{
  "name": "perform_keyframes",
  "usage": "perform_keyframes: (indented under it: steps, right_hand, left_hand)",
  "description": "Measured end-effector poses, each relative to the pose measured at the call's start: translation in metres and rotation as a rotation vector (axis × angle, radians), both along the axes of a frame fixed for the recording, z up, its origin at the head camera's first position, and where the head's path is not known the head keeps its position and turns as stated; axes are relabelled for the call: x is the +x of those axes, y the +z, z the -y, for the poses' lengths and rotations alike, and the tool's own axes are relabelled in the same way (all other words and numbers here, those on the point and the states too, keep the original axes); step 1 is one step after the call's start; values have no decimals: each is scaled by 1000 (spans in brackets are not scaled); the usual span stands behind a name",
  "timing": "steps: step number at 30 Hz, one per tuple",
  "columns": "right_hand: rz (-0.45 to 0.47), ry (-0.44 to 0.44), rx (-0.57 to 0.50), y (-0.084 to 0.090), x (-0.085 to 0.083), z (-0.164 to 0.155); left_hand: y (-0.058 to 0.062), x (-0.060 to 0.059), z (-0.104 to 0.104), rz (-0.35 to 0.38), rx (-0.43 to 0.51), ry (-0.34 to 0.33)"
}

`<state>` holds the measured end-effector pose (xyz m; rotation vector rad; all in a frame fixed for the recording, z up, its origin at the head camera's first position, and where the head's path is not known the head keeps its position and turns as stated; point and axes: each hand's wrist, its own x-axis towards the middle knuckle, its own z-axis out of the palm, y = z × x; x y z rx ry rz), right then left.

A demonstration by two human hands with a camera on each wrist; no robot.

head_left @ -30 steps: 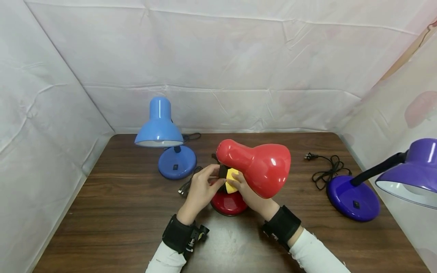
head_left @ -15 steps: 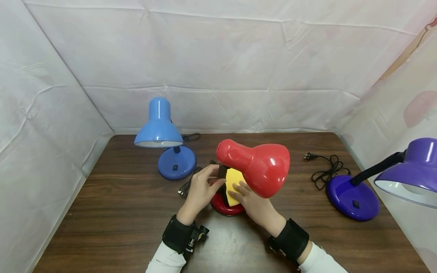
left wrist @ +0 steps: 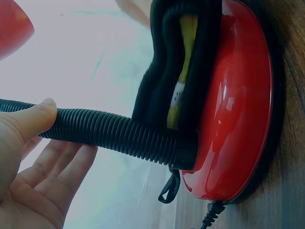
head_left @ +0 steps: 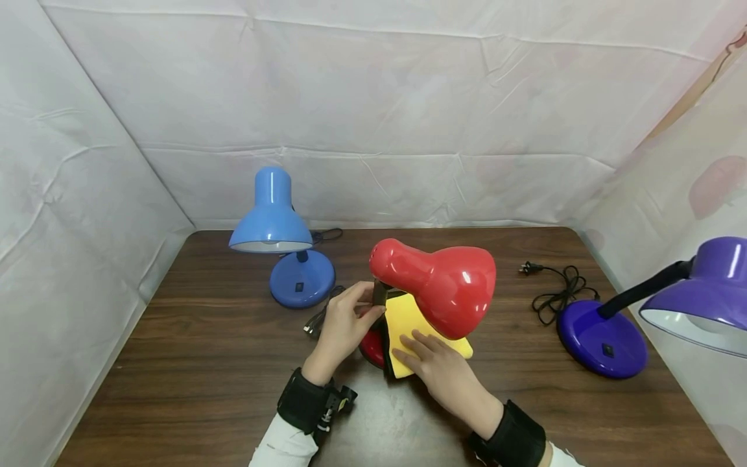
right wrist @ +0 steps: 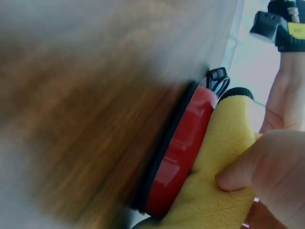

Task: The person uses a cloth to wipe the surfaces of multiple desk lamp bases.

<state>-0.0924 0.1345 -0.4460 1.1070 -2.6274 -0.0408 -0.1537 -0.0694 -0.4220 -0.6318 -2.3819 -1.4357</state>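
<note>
on a dark wood-grain table (head_left: 192, 363) walled in white sheeting, the glossy red desk lamp (head_left: 434, 288) stands at centre. its black ribbed neck (left wrist: 109, 133) is gripped by the left hand (head_left: 344, 327), fingers curled; a yellow microfibre cloth (head_left: 408, 324) is pressed flat on the lamp's round base (right wrist: 178, 152) by the right hand (head_left: 440, 370). firm bracing is judged best.

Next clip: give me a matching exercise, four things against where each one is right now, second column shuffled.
Things:
1. blue lamp
2. purple lamp
3. yellow cloth
4. loose black cord

Places:
A. on the red lamp's base, under the right hand
B. far left of the table
D. right edge of the table
C. just left of the purple base

Pairs: 1-B, 2-D, 3-A, 4-C
</note>
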Motion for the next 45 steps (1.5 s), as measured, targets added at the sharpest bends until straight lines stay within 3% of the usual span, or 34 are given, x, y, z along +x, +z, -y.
perform_keyframes:
  steps: [16, 22, 30, 38, 41, 43, 45]
  right_hand:
    - [-20, -15, -33, -3, -2, -1]
    - [-75, -27, 6, -5, -16, 2]
    - [-248, -32, 70, -6, -40, 4]
    - [-256, -32, 47, -4, -60, 6]
    - [-234, -27, -28, 0, -66, 7]
    - [-86, -43, -207, 2, -69, 8]
    - [123, -49, -448, 3, -72, 9]
  left_hand:
    - [0, 1, 0, 19, 19, -16]
    - [-2, 2, 1, 15, 15, -11]
    - [-1, 3, 0, 24, 26, -10]
    - [-1, 3, 0, 3, 18, -7]
    - [-1, 3, 0, -4, 17, -8]
    - [-1, 3, 0, -6, 18, -8]
    - [-1, 3, 0, -6, 15, -6]
